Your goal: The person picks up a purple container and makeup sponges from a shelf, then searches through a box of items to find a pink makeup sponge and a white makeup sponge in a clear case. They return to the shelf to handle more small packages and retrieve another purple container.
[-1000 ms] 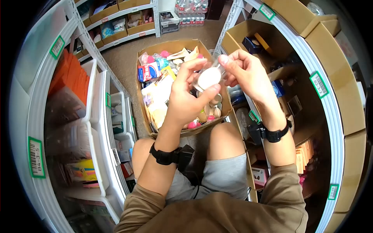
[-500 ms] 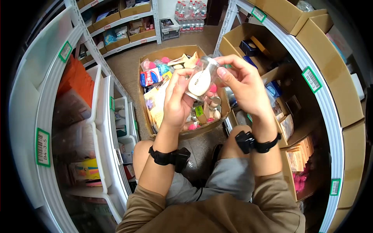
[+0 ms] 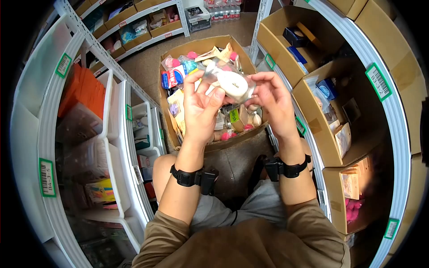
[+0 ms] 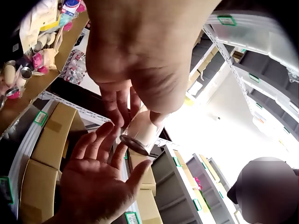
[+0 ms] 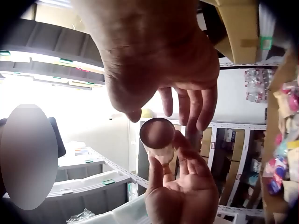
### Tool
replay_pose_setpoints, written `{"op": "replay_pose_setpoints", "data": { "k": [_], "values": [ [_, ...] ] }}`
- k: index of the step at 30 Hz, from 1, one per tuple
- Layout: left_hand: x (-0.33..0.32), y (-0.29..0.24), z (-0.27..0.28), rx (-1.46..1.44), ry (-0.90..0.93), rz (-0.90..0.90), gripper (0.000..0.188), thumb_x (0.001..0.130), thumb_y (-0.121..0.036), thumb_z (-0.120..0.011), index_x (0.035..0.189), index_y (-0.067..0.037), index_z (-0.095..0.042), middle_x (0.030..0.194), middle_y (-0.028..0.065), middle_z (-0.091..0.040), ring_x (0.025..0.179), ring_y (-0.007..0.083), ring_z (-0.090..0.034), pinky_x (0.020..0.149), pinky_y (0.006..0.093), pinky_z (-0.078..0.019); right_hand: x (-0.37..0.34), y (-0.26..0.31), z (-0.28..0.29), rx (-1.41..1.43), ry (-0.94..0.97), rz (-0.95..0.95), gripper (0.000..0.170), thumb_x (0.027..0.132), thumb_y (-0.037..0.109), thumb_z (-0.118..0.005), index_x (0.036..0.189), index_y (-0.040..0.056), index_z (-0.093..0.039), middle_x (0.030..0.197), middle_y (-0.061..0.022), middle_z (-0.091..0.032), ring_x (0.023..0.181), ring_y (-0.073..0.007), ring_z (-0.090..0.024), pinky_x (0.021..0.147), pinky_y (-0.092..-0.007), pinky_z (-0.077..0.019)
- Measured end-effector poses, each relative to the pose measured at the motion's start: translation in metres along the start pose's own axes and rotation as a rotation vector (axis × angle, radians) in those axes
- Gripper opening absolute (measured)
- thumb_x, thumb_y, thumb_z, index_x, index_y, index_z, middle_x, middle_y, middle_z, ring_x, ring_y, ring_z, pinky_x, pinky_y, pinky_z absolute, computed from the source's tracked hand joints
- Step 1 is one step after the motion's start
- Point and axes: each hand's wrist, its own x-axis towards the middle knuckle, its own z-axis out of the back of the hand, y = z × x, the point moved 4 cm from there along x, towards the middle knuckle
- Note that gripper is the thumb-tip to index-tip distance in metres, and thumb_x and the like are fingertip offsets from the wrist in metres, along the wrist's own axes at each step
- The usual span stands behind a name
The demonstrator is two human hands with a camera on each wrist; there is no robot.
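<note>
A clear cylinder (image 3: 235, 85) with a cream-coloured, rounded item inside is tilted above the full cardboard box. My left hand (image 3: 199, 110) grips it, thumb on the near side. My right hand (image 3: 279, 103) is at its right end, fingers spread and loosely bent. In the left wrist view, the left hand (image 4: 140, 70) pinches the cylinder (image 4: 144, 128), and the right palm (image 4: 96, 189) faces it with fingertips close to its dark-rimmed end. The right wrist view has that round end (image 5: 157, 133) just below my right hand (image 5: 161, 60); whether they touch is unclear.
The cardboard box (image 3: 214, 144) below holds mixed packets, pink items and several cream-coloured ones. Shelving with white bins (image 3: 110, 107) stands left, shelves with cardboard bins (image 3: 315, 123) right. Wrapped bottles (image 3: 225, 12) and another shelf (image 3: 129, 44) are behind.
The cylinder has turned from nearly upright to lying more sideways. My right hand has shifted from its upper end to its right end, while the left still holds it.
</note>
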Motion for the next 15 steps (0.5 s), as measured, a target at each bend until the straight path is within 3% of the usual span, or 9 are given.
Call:
{"op": "replay_pose_setpoints", "data": {
  "k": [5, 11, 15],
  "values": [
    [0.003, 0.009, 0.0, 0.032, -0.026, 0.037, 0.046, 0.094, -0.004, -0.069, 0.126, -0.009, -0.036, 0.129, 0.0187, -0.056, 0.107, 0.0232, -0.066, 0.085, 0.0351, -0.0594, -0.002, -0.003, -0.007, -0.008, -0.111, 0.101, 0.045, 0.092, 0.002, -0.071, 0.131, -0.0024, -0.048, 0.118, -0.0099, -0.059, 0.101, -0.0105, -0.061, 0.085, -0.0247, -0.0532],
    [0.004, 0.017, -0.003, 0.083, -0.018, 0.042, 0.027, 0.097, -0.006, -0.065, 0.115, -0.006, -0.045, 0.121, 0.0135, -0.062, 0.101, 0.016, -0.064, 0.082, 0.0317, -0.0573, -0.002, -0.004, 0.003, -0.049, -0.161, 0.139, 0.03, 0.096, 0.007, -0.068, 0.123, -0.0007, -0.056, 0.133, -0.0137, -0.057, 0.101, -0.0101, -0.062, 0.084, -0.0247, -0.0536],
    [0.005, 0.015, -0.008, 0.094, -0.053, 0.026, 0.015, 0.102, -0.014, -0.058, 0.112, -0.007, -0.05, 0.109, 0.0067, -0.063, 0.095, 0.0117, -0.061, 0.079, 0.0306, -0.0572, -0.006, 0.001, 0.007, -0.076, -0.175, 0.104, 0.028, 0.098, 0.01, -0.066, 0.123, 0.0005, -0.057, 0.11, -0.0084, -0.067, 0.091, -0.0079, -0.063, 0.079, -0.0219, -0.0521]
  ]
}}
